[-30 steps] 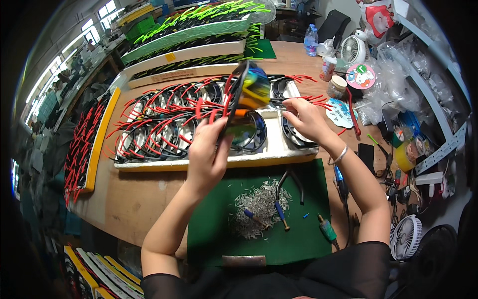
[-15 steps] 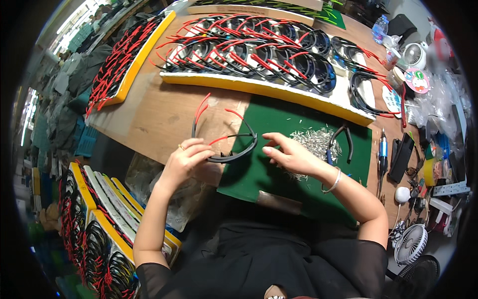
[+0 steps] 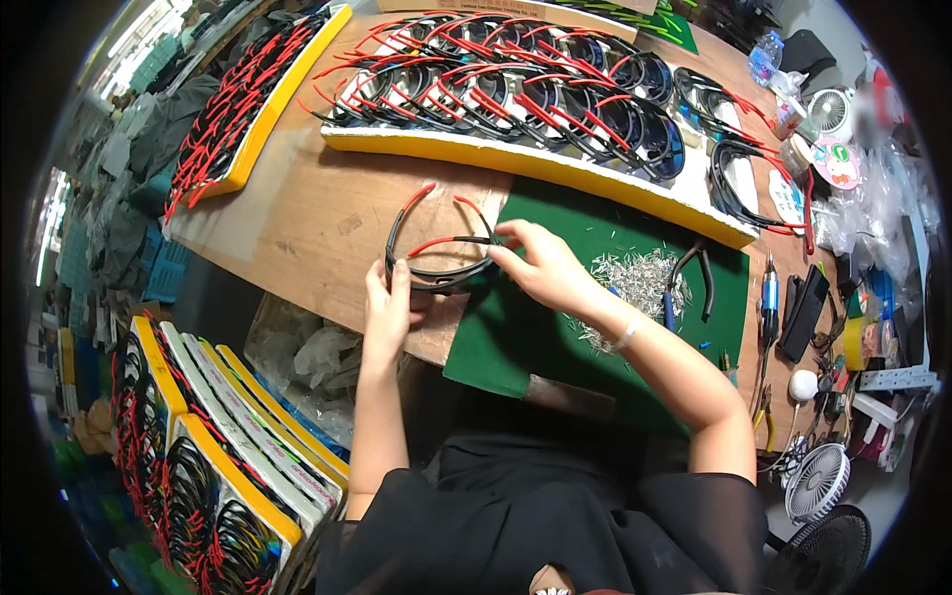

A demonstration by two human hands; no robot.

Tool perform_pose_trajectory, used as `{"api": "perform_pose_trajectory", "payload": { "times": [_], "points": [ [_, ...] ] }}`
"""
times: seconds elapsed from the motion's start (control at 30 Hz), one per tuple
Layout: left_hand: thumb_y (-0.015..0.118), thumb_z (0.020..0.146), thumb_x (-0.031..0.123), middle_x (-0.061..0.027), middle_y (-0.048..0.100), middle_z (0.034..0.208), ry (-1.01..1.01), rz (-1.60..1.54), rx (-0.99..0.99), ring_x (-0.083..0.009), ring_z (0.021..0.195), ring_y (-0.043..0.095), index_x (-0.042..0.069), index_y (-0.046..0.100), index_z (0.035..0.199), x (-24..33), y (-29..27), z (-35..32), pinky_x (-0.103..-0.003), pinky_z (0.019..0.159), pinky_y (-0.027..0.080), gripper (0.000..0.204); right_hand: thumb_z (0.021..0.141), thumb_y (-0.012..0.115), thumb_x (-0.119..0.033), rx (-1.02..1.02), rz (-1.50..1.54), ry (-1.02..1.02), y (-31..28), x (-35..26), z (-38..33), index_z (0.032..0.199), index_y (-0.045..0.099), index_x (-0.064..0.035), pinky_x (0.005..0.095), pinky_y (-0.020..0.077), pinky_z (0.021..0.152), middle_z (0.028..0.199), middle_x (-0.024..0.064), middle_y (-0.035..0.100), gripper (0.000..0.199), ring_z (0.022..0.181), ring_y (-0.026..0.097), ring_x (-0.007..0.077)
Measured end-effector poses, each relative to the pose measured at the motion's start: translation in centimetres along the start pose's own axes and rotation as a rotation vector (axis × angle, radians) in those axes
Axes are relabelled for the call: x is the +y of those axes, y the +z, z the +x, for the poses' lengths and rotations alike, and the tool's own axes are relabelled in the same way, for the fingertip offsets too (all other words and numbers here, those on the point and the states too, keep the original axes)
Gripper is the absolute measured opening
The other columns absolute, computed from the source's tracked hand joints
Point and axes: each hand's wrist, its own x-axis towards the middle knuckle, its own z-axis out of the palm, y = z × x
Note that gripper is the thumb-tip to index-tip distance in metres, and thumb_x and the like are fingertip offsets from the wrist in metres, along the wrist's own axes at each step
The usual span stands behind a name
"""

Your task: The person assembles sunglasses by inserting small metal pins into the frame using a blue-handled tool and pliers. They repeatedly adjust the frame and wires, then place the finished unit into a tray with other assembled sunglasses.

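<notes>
Both ends held now: left hand [image 3: 388, 303] pinches the left side of the red-tipped black glasses [image 3: 444, 282], over the counter [image 3: 297, 233] near its front edge. Right hand [image 3: 540, 264], clear of them half a second ago, now pinches their right hinge end, so they look better steadied.

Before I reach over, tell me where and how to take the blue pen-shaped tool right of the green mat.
I'd pinch its blue barrel from above: it looks slim, lying lengthwise with its tip pointing away from you. Favour the mat side, since a black slab crowds its other side.
</notes>
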Motion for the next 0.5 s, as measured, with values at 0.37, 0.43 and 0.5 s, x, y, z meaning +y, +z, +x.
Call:
{"api": "perform_pose_trajectory", "payload": {
  "times": [0.37,0.43,0.5],
  "points": [
    [0.047,0.082,-0.003,-0.0105,0.048,0.111,0.331,-0.313,0.136,-0.0158,0.087,0.055,0.005,0.022,0.131,2.5,0.3,-4.9,-0.028,0.075,0.048,0.055,0.077,0.06,-0.01,0.203,0.163,-0.267,3.6,-2.0,-1.8,0.108,0.05,-0.0004,0.0301,0.0443,0.062,0.078,0.0099,0.053,0.034,0.067,0.053,0.019],
    [0.045,0.081,-0.006,-0.0119,0.046,0.114,0.404,-0.227,0.113,-0.0159,0.091,0.053,0.003,0.02,0.132,3.8,1.3,-6.3,-0.027,0.081,0.045,0.058,0.078,0.058,-0.013,0.049,0.244,-0.253,1.7,-3.2,-4.7,0.104,0.05,-0.0002,0.0356,0.044,0.073,0.086,0.0162,0.054,0.031,0.081,0.055,0.0289],
    [0.046,0.081,-0.007,-0.0119,0.043,0.118,0.304,-0.28,-0.09,-0.0172,0.099,0.05,0.002,0.017,0.133,3.6,3.5,-7.9,-0.029,0.086,0.042,0.06,0.079,0.059,-0.015,-0.119,0.182,-0.18,-1.5,-4.1,-8.3,0.103,0.051,-0.0002,0.0339,0.0446,0.068,0.082,0.0144,0.054,0.03,0.075,0.056,0.0273]
  ]
}}
